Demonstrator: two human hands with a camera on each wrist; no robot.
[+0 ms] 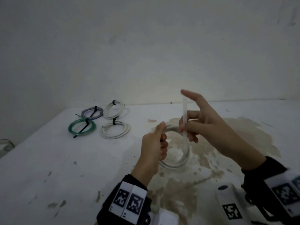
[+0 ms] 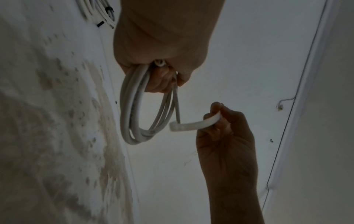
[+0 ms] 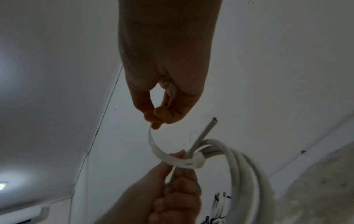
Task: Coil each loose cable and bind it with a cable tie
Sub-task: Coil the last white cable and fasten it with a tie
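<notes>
My left hand grips a coiled white cable above the stained white table. My right hand pinches a white cable tie between thumb and fingers, with the index finger pointing up. The cable tie curves down from my right fingertips to the coil beside my left thumb. In the left wrist view the cable tie bends from the right hand toward the coil. One cable end sticks up from the bundle.
Several bound coils lie at the table's far left: a green one, a grey-purple one and two white ones, each with a black tie. A white wall stands close behind the table.
</notes>
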